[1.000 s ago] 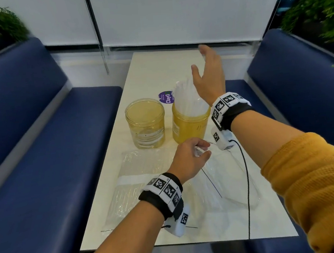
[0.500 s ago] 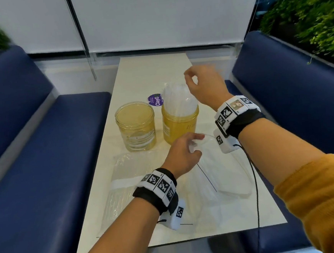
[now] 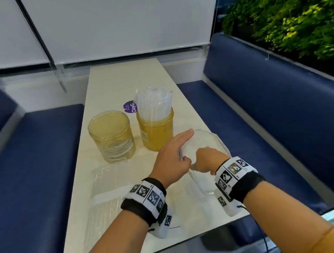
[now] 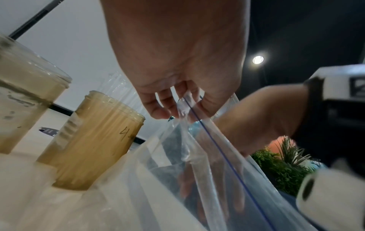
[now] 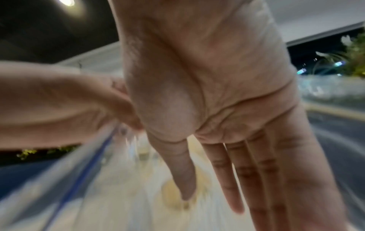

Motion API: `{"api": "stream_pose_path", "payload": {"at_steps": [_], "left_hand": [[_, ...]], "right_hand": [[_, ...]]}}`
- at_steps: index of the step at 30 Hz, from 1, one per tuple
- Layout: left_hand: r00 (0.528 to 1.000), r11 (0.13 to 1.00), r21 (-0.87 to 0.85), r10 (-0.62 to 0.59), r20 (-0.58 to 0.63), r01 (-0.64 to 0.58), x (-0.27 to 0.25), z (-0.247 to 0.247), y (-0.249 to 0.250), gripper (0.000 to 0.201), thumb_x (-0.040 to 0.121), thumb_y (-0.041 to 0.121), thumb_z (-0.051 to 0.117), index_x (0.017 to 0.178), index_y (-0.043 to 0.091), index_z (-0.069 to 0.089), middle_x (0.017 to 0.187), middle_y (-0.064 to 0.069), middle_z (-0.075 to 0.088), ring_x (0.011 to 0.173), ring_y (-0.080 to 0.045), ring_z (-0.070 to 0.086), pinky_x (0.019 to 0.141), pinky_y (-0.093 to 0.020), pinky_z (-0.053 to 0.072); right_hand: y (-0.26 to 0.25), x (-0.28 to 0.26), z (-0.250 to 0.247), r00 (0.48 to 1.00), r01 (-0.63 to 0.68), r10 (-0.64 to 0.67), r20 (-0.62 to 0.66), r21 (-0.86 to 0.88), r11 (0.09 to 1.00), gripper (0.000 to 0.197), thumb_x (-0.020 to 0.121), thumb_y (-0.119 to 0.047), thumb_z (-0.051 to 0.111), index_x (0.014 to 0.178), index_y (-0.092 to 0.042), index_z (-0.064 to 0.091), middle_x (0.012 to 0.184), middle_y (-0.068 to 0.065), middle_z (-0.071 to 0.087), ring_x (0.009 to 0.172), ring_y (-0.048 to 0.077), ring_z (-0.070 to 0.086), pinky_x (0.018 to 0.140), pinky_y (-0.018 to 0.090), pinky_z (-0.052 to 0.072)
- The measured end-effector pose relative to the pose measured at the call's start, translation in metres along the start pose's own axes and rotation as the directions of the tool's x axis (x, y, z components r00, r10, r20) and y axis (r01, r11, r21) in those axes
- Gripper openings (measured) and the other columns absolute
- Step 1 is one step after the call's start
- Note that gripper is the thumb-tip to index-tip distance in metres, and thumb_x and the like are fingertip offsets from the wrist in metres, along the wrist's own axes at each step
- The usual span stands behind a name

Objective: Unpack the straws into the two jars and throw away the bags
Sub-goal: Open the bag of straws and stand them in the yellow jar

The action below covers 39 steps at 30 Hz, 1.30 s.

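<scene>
A clear zip bag (image 3: 204, 141) lies at the table's near right, its mouth held up by my left hand (image 3: 176, 153). In the left wrist view that left hand (image 4: 177, 107) pinches the bag's rim (image 4: 199, 123) by its blue line. My right hand (image 3: 204, 160) reaches down into the bag's mouth; in the blurred right wrist view its fingers (image 5: 237, 179) are straight and hold nothing. The right amber jar (image 3: 156, 136) holds a bundle of clear straws (image 3: 153, 105). To its left stands the other amber jar (image 3: 111, 138), with no straws in it.
A second clear bag (image 3: 105, 189) with straws lies flat at the table's (image 3: 126, 79) near left. A purple sticker (image 3: 129, 107) sits behind the jars. Blue benches flank the table on the left (image 3: 34, 156) and right (image 3: 260, 109). Plants grow at the back right.
My right hand came down from above the jar with straws and went into the bag's mouth. My left hand kept its grip on the bag's rim and raised it.
</scene>
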<state>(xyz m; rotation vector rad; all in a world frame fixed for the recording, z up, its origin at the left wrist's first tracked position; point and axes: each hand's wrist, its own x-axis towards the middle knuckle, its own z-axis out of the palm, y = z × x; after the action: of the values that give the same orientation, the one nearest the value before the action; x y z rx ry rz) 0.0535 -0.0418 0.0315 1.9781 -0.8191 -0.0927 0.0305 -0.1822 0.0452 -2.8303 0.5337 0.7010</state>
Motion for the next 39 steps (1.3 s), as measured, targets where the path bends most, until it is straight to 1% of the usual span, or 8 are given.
{"api": "stream_pose_path", "payload": {"at_steps": [9, 16, 24, 28, 31, 34, 36, 39], "left_hand": [[0.993, 0.993, 0.043, 0.109, 0.054, -0.112, -0.011, 0.004, 0.004, 0.075, 0.076, -0.007, 0.061, 0.146, 0.02, 0.052, 0.153, 0.014, 0.046, 0.118, -0.021, 0.041, 0.094, -0.005, 0.039], [0.992, 0.992, 0.014, 0.121, 0.038, -0.122, -0.012, 0.001, 0.011, 0.074, 0.076, -0.009, 0.062, 0.144, 0.019, 0.055, 0.152, 0.013, 0.049, 0.115, -0.023, 0.042, 0.094, -0.017, 0.048], [0.981, 0.979, 0.099, 0.167, 0.097, -0.176, -0.014, -0.001, 0.015, 0.075, 0.075, -0.007, 0.061, 0.145, 0.021, 0.054, 0.152, 0.015, 0.047, 0.115, -0.003, 0.032, 0.089, -0.004, 0.036], [0.983, 0.979, 0.137, 0.134, 0.124, -0.151, -0.012, -0.002, 0.012, 0.076, 0.075, -0.006, 0.06, 0.145, 0.023, 0.053, 0.152, 0.017, 0.047, 0.117, -0.007, 0.033, 0.086, 0.002, 0.033], [0.987, 0.98, 0.167, 0.085, 0.14, -0.108, -0.01, -0.001, 0.008, 0.076, 0.078, -0.002, 0.062, 0.147, 0.027, 0.05, 0.153, 0.02, 0.045, 0.114, -0.015, 0.047, 0.09, -0.002, 0.036], [0.993, 0.953, 0.294, 0.038, 0.109, -0.069, -0.007, 0.001, 0.005, 0.076, 0.082, 0.011, 0.068, 0.151, 0.029, 0.042, 0.155, 0.021, 0.039, 0.13, -0.005, 0.048, 0.106, -0.022, 0.044], [0.997, 0.889, 0.456, 0.007, 0.074, -0.04, -0.004, 0.003, 0.006, 0.081, 0.083, 0.025, 0.074, 0.154, 0.028, 0.035, 0.157, 0.018, 0.035, 0.135, -0.01, 0.042, 0.104, -0.027, 0.043], [0.998, 0.778, 0.626, 0.003, 0.067, -0.045, 0.002, 0.008, 0.005, 0.093, 0.075, 0.048, 0.08, 0.153, 0.026, 0.035, 0.156, 0.013, 0.035, 0.132, -0.016, 0.037, 0.102, -0.032, 0.036]], "right_hand": [[0.005, 0.041, 0.064, 0.99, -0.075, 0.074, 0.12, 0.006, 0.997, 0.06, 0.084, -0.045, 0.071, 0.127, -0.007, 0.052, 0.112, 0.008, 0.066, 0.099, 0.026, 0.065, 0.082, 0.035, 0.05], [0.002, 0.054, 0.074, 0.997, -0.069, 0.064, 0.04, 0.141, 0.988, 0.047, 0.101, -0.036, 0.044, 0.137, -0.005, 0.049, 0.134, 0.015, 0.058, 0.12, 0.03, 0.058, 0.094, 0.036, 0.045], [0.007, 0.051, 0.078, 0.998, -0.03, 0.024, 0.055, 0.1, 0.995, 0.034, 0.099, -0.021, 0.047, 0.127, -0.007, 0.061, 0.127, 0.015, 0.063, 0.118, 0.03, 0.061, 0.098, 0.038, 0.048], [0.008, 0.038, 0.047, 0.986, -0.104, 0.074, 0.147, 0.21, 0.972, 0.022, 0.1, -0.023, 0.049, 0.093, -0.004, 0.058, 0.076, 0.009, 0.065, 0.065, 0.024, 0.065, 0.055, 0.029, 0.05], [0.011, 0.026, 0.022, 0.989, -0.119, 0.088, 0.12, 0.283, 0.952, 0.037, 0.101, -0.033, 0.05, 0.118, 0.001, 0.053, 0.071, 0.009, 0.059, 0.056, 0.022, 0.055, 0.06, 0.032, 0.052], [0.014, 0.007, -0.003, 0.999, 0.015, -0.016, 0.03, 0.038, 0.999, 0.045, 0.101, -0.032, 0.051, 0.135, -0.002, 0.049, 0.09, 0.01, 0.064, 0.068, 0.02, 0.056, 0.066, 0.029, 0.048], [0.013, -0.008, -0.019, 0.992, 0.123, -0.126, -0.003, -0.18, 0.976, 0.042, 0.1, -0.03, 0.054, 0.134, -0.006, 0.051, 0.118, 0.009, 0.063, 0.096, 0.025, 0.062, 0.076, 0.031, 0.046], [0.004, -0.032, -0.043, 0.974, 0.206, -0.227, 0.005, -0.445, 0.871, 0.037, 0.097, -0.031, 0.06, 0.128, -0.011, 0.057, 0.121, 0.007, 0.063, 0.107, 0.026, 0.063, 0.077, 0.033, 0.043]]}}
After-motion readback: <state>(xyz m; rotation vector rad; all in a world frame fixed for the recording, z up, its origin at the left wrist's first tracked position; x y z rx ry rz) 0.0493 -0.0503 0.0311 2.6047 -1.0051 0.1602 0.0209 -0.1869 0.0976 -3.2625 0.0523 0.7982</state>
